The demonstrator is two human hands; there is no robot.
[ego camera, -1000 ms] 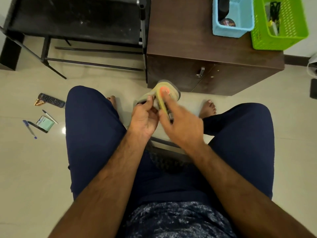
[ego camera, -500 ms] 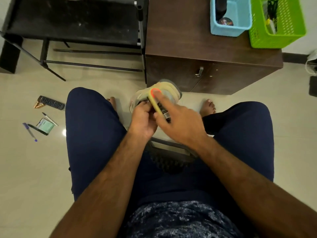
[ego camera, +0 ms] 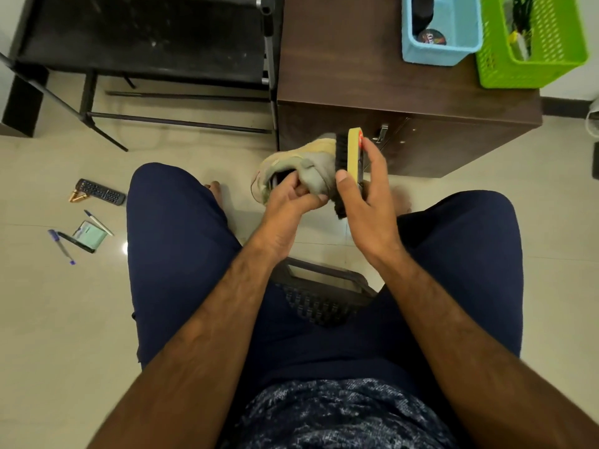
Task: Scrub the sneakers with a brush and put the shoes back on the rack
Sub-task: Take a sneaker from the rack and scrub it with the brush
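Note:
A worn beige sneaker point(ego camera: 301, 160) is held up between my knees, its opening toward me. My left hand point(ego camera: 288, 202) grips it at the heel and collar, fingers curled inside the opening. My right hand point(ego camera: 366, 202) holds a brush point(ego camera: 348, 160) with a yellow back and dark bristles, thumb on one side and fingers on the other. The bristles press against the sneaker's right side. The black shoe rack point(ego camera: 142, 40) stands at the upper left; no shoes show on its shelf.
A brown cabinet point(ego camera: 372, 102) stands just behind the sneaker, carrying a blue basket point(ego camera: 437, 50) and a green basket point(ego camera: 531, 69). A remote point(ego camera: 100, 191), pens point(ego camera: 61, 246) and a small pad point(ego camera: 90, 236) lie on the tiled floor at left. A dark stool seat point(ego camera: 321, 296) shows between my legs.
My right hand has swung the brush from the top of the sneaker round to its right side. The sneaker has turned a little in my left hand.

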